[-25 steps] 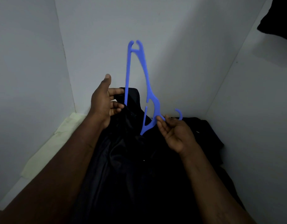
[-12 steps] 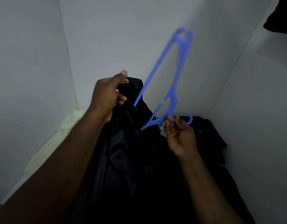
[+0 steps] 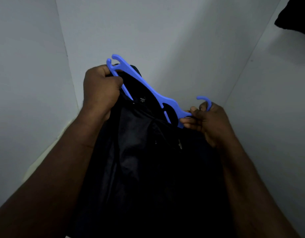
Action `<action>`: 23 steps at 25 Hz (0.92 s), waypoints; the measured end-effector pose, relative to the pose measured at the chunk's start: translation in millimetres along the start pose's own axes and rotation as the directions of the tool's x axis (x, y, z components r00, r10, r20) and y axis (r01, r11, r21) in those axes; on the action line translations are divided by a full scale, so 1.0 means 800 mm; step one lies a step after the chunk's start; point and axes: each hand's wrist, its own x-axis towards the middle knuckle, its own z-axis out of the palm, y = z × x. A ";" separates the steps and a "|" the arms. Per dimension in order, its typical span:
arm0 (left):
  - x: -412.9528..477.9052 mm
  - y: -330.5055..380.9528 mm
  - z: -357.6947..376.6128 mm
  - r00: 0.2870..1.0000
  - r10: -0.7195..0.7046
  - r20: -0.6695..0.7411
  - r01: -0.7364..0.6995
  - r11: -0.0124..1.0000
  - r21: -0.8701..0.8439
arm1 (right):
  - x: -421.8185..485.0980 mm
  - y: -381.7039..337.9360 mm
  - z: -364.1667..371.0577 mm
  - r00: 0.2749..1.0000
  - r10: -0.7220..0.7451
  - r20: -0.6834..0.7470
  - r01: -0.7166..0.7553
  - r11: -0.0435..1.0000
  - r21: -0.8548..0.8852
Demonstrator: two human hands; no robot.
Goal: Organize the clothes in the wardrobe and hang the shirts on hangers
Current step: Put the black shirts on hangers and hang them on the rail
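– Swung down, that blue hanger (image 3: pixel 171 105): half a second ago it stood tilted up against the wardrobe's back wall (image 3: pixel 165 31). Now it lies slanted across the neck of the black shirt (image 3: pixel 148 169), and the left hand (image 3: pixel 101 90) has closed over its far end.

– How do the hands sit on it?

– The left hand curls round the hanger's notched end, with shirt fabric seemingly bunched in the same grip. The right hand (image 3: pixel 210 122) pinches the hanger just below its hook (image 3: pixel 205 101), which pokes up above the fingers.

– And the shirt?

– It hangs below the hanger, between the two forearms. Its collar label (image 3: pixel 142 99) is just under the hanger's middle.

– What could go wrong?

– I judge only one shoulder is being seated. If the left hand lets go before the fabric is over that end, the smooth cloth probably slides off and the shirt drops. The end near the right hand could also snag in the collar. I cannot tell whether the lower bar runs inside the neck or behind it.

– Anything in the way?

– The wardrobe's side walls close in on both sides of the hanger, so there is little room to swing it. A dark garment (image 3: pixel 296 19) hangs well above and to the right of the hanger. A pale strip (image 3: pixel 50 152) shows low on the left, too dim to identify. No rail is in view.
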 end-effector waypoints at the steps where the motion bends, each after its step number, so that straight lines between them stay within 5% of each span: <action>1: -0.002 -0.003 0.000 1.000 -0.014 -0.006 0.014 1.000 0.004 | 0.001 -0.002 -0.005 1.000 -0.011 -0.023 0.009 0.996 -0.086; 3: -0.009 -0.011 0.001 0.999 -0.034 0.021 0.033 0.999 0.027 | 0.004 0.002 -0.017 0.990 -0.093 -0.102 0.050 0.930 -0.364; 5: -0.016 -0.021 0.002 0.998 -0.042 0.048 0.039 0.997 0.064 | 0.006 0.006 -0.029 0.975 -0.169 -0.144 0.028 0.736 -0.676; 7: -0.016 -0.033 -0.001 0.997 -0.072 0.031 0.070 0.995 0.070 | 0.005 0.015 -0.036 0.983 -0.114 -0.141 -0.030 0.664 -0.747; 11: -0.026 -0.045 0.007 0.985 -0.045 0.169 0.028 0.995 0.100 | -0.002 0.024 -0.039 0.994 -0.070 0.084 0.105 0.824 -0.557; 13: -0.023 -0.039 0.011 0.967 -0.055 0.249 0.056 0.998 0.006 | -0.007 0.021 -0.032 0.983 -0.055 0.173 0.081 0.986 -0.147; 15: -0.015 -0.032 0.018 0.943 -0.093 0.320 0.091 0.996 0.022 | -0.009 0.032 -0.019 0.978 -0.054 0.200 0.020 0.985 0.169; 19: -0.015 -0.042 0.033 0.971 -0.152 0.185 0.164 0.985 -0.051 | -0.005 0.071 0.014 0.988 -0.078 0.131 0.074 0.997 0.034; 23: -0.023 -0.070 0.016 0.946 -0.210 0.247 0.240 0.966 -0.098 | 0.013 0.056 0.012 0.979 -0.185 -0.089 0.181 0.982 -0.054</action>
